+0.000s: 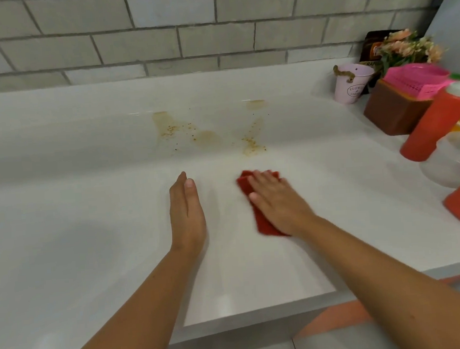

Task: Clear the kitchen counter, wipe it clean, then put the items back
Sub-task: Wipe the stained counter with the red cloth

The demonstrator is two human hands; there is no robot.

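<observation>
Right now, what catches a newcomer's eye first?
The red cloth pressed flat under the right hand pops against the white counter, near its middle. Just beyond it, toward the tiled wall, lie brownish stains with dark specks, not yet wiped. At the far right, a red bottle and a pink bucket crowd together with other items.

White counter [88, 213] with red cloth [264, 225], brown stains [164, 124], pink pail [351, 85].

The head camera looks forward and down (wide-angle, close) onto the counter [88, 213].
</observation>
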